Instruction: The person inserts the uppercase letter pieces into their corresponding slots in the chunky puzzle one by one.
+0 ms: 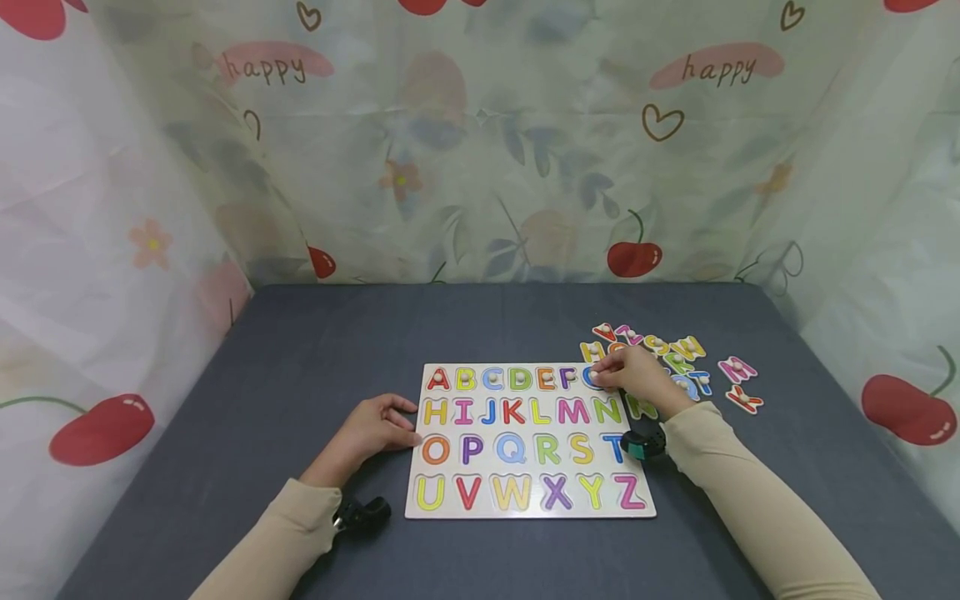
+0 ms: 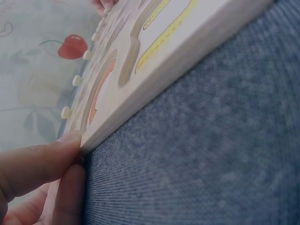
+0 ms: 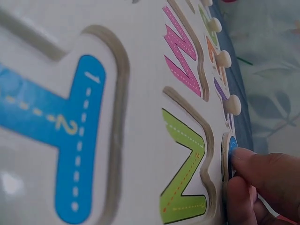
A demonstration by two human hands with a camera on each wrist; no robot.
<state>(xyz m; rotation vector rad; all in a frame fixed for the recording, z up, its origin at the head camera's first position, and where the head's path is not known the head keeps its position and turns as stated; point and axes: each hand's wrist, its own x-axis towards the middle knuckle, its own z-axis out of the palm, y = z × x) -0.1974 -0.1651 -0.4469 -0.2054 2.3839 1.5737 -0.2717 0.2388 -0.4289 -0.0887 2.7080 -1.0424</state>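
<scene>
A white wooden alphabet puzzle board (image 1: 528, 454) lies on the dark table. My left hand (image 1: 377, 427) holds its left edge, the thumb (image 2: 44, 161) on the rim. With thumb and finger, my right hand (image 1: 637, 377) pinches a blue letter G piece (image 3: 233, 144) over the end of the top row, mostly hidden by the fingers. Pieces A to F with knobs sit in that row, among them the purple F piece (image 1: 568, 378). Lower rows show printed letters in recesses, such as the green N (image 3: 187, 178) and the blue T (image 3: 79, 140).
Loose letter pieces lie in a heap behind and right of the board, including a yellow W piece (image 1: 687, 347). Further right are a pink piece (image 1: 737, 369) and a red K piece (image 1: 744, 399). A patterned curtain (image 1: 480, 167) hangs round the table (image 1: 337, 333).
</scene>
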